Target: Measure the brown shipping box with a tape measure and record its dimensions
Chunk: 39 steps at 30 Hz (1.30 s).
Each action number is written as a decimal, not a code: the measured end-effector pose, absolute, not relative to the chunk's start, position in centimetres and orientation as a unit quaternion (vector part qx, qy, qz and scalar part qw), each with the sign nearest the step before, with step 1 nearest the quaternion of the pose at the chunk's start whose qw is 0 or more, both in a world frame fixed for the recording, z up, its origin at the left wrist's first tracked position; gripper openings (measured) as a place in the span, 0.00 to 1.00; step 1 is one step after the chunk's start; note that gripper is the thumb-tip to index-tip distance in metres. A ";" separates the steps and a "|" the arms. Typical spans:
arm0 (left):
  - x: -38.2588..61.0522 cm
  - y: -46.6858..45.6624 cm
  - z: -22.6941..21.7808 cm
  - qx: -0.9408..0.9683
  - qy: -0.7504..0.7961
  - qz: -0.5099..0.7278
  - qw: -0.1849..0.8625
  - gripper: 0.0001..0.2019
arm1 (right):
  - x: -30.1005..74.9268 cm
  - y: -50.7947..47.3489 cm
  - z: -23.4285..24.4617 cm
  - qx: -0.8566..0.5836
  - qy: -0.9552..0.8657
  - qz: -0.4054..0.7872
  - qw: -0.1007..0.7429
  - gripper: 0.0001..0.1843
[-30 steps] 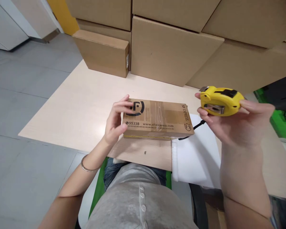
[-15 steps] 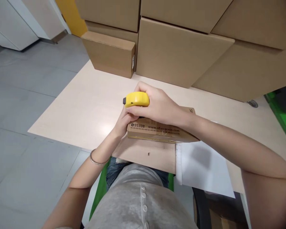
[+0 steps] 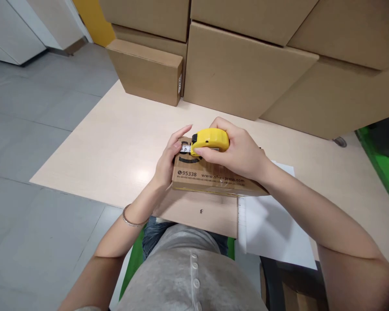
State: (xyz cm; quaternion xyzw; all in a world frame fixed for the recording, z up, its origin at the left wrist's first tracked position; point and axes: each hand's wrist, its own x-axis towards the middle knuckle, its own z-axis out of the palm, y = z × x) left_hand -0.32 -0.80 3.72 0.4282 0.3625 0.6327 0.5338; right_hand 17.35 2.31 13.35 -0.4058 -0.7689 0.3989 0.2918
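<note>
Tape measure (image 3: 210,140) in right hand (image 3: 241,153), atop parcel (image 3: 210,178).

I see a bright yellow tape measure (image 3: 210,140) over a brown cardboard parcel (image 3: 210,175) printed with black lettering, on a pale wood-grain table (image 3: 116,142), with a white sheet (image 3: 272,229) at the near right and plain brown boxes (image 3: 243,73) stacked beyond.

Both bare forearms reach forward and angle inward, so the hands meet. The right hand (image 3: 240,153) is curled closed, knuckles up, its wrist crossing from the right. The left hand (image 3: 168,162) stands upright, fingers (image 3: 181,131) extended, a bangle on its wrist.
</note>
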 end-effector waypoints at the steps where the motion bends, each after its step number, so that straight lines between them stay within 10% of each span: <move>1: -0.3 -0.7 3.7 0.425 0.364 0.631 0.536 0.24 | 17.5 2.3 13.5 -0.407 -0.769 0.398 0.291 0.23; 14: -1.1 0.1 3.7 0.433 0.367 0.615 0.547 0.19 | 34.9 -0.9 12.3 -0.552 -0.663 0.313 0.397 0.20; 39: -1.8 0.4 3.7 0.458 0.366 0.594 0.551 0.17 | 34.0 2.1 10.6 -0.533 -0.659 0.379 0.371 0.20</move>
